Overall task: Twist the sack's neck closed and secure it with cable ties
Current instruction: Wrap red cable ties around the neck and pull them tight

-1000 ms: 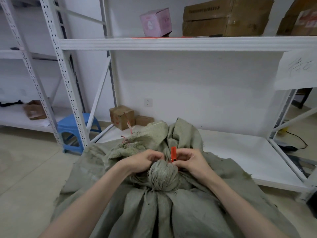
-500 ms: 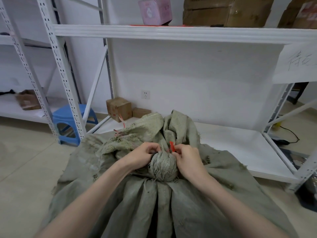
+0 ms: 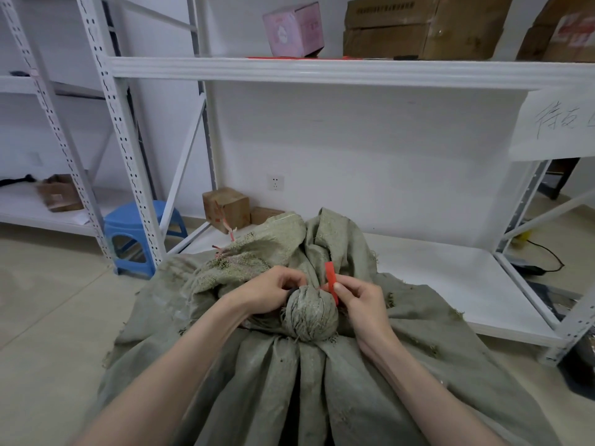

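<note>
White metal shelving (image 3: 322,70) is being seen against a plain white wall, with a beige tiled floor (image 3: 48,300) in front of it. On the upper shelf a pink box (image 3: 294,30) and a large brown carton (image 3: 421,27) are being kept. The print on both is too small to be read. A second carton (image 3: 576,30) at the right edge is carrying a red and white label, whose writing is blurred. A white paper sheet (image 3: 557,123) is being hung from the shelf at the right. Handwritten Chinese characters are standing on it, but they are being cut by the picture's edge. A wall socket (image 3: 276,182), a small cardboard box (image 3: 227,206) and a blue stool (image 3: 138,226) are being seen lower down.

A grey-green woven sack (image 3: 289,381) is lying on the floor, just in front of the low shelf (image 3: 450,278), with its loose top cloth fallen toward the shelf. Its twisted neck (image 3: 310,313) is being held between the two hands. The left hand (image 3: 267,294) is being pressed against the left side of the neck, its fingers curled and gripping there. A red cable tie (image 3: 331,276) is being pinched by the thumb and fingers of the right hand (image 3: 360,300), just beside the neck on its right. The free end of the tie is pointing upward.
</note>
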